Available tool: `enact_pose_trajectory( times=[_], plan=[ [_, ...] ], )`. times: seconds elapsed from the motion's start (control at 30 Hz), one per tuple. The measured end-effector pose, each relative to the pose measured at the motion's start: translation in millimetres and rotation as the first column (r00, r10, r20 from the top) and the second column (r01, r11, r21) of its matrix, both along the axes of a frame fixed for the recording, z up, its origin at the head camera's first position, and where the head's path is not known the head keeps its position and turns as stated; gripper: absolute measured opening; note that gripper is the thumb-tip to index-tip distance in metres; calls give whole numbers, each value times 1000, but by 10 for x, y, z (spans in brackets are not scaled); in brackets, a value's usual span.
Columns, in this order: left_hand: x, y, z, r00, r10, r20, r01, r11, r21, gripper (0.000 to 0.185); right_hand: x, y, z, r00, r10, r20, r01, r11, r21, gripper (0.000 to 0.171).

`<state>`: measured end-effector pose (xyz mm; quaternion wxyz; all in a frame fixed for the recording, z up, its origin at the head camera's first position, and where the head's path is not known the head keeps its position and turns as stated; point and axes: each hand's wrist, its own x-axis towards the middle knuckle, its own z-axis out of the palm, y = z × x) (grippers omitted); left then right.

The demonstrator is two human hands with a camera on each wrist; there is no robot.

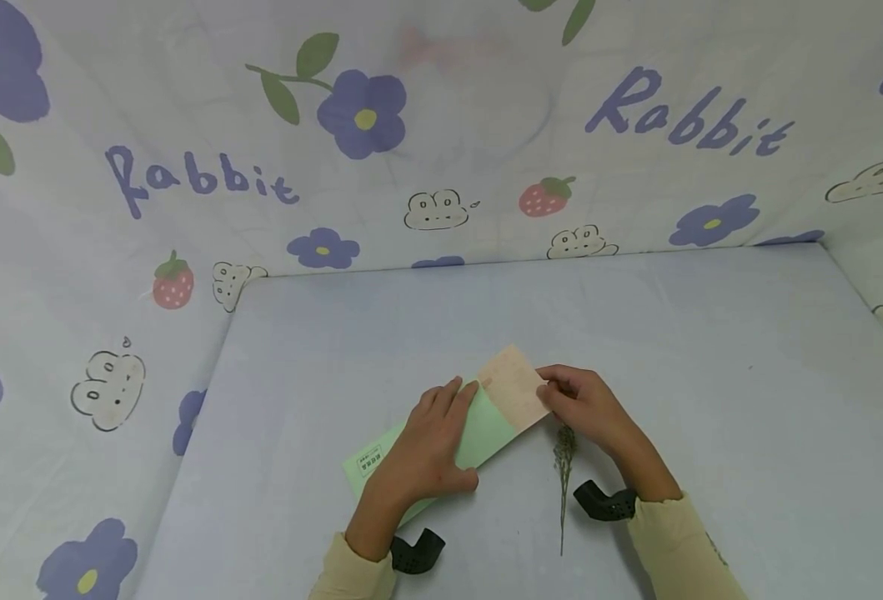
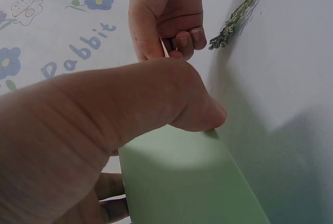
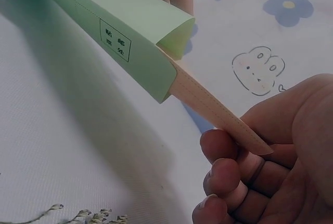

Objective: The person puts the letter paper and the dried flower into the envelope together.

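Head view: a green envelope (image 1: 479,433) is seen near the middle of the tabletop (image 1: 711,350), lying aslant from 8 o'clock to 2 o'clock. It is gripped at mid-length by the left hand (image 1: 426,446), thumb along the lower edge, fingers laid over the top. A peach card (image 1: 514,388) sticks out of its upper end and is pinched at the far corner by the right hand (image 1: 587,408). A dried sprig (image 1: 564,467) lies at 5 o'clock from the card, just beside the right wrist.

Left wrist view: the thumb is pressed on the envelope's edge; the right fingers (image 2: 183,40) are curled in a pinch, though the card is barely seen here.

Right wrist view: the envelope mouth is bowed open and the card is entered flat, held thin between thumb and fingertips.

Judgement: the mouth is best kept bowed and the card kept in line with the envelope's length, so no corner catches.
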<state>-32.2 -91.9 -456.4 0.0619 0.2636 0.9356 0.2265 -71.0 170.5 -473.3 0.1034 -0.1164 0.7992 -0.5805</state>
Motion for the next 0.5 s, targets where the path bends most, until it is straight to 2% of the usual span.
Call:
enact_pose_trajectory(
  times=[0.5],
  plan=[
    [9,3,16,1000,3,-2,-3,1000,-12,100,-14,-16,-44,1000,4,1,-4,1000,0,35]
  ],
)
